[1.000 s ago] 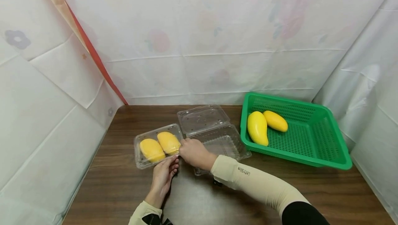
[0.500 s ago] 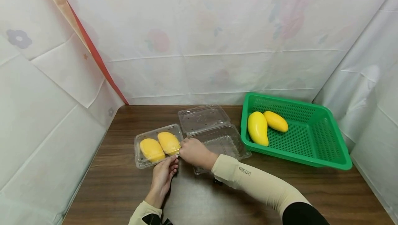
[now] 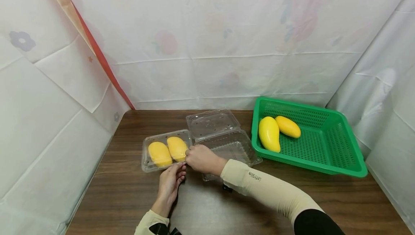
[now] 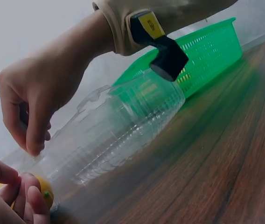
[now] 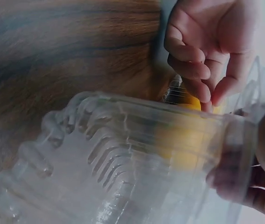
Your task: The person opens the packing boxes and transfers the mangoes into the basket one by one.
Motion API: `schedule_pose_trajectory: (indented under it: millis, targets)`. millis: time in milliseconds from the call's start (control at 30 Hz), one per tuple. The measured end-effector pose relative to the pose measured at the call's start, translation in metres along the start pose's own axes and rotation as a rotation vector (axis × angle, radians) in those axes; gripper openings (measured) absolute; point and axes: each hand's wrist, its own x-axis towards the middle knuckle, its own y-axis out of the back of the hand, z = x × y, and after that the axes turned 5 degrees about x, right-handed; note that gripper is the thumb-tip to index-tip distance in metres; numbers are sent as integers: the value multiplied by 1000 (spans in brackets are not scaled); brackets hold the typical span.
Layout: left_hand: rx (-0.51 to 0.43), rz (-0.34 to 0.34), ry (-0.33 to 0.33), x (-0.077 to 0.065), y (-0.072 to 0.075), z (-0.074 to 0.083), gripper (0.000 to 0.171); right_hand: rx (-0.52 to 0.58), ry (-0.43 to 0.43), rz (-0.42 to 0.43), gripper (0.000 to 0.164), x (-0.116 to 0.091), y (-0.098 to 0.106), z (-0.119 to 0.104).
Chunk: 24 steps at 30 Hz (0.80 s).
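Two yellow mangoes [image 3: 160,154] lie side by side in a clear plastic clamshell box [image 3: 147,164]; its lid appears to be down over them. My left hand [image 3: 170,184] pinches the box's near edge between thumb and fingers. At the near right corner, my right hand [image 3: 204,160] pinches the rim with curled fingers. The two hands almost meet there. In the right wrist view, the left hand's fingertips [image 5: 206,100] close together in front of a mango [image 5: 181,144], seen blurred through clear plastic. The right fingertips are partly hidden.
A second clear clamshell box [image 3: 231,146] stands with its lid [image 3: 212,124] folded back, just right of the first. Further right, a green plastic basket [image 3: 324,169] holds two more mangoes [image 3: 269,134]. The wooden table [image 3: 129,199] meets white cloth at the back and sides.
The filled clamshell box has turned a little and shifted slightly right, its near left corner moving away from me. The mangoes moved with it. Both hands have kept their pinch, nearly still.
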Motion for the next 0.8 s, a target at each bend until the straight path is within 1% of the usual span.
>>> schedule_pose_trajectory:
  millis: [100,267,500,667,800]
  targets:
    - [12,12,-13,0,1,0,20,35,7,9,18,0,1,2]
    - [15,35,-14,-1,-1,1,18,77,15,28,13,-1,2,5]
    - [18,63,-14,-3,-3,2,19,100,41,58,13,-1,0,7]
    - [20,82,-8,-3,-5,4,18,96,47,77,12,-1,-2,7]
    - [7,98,-1,-5,-7,4,20,124,61,81,11,-3,-2,9]
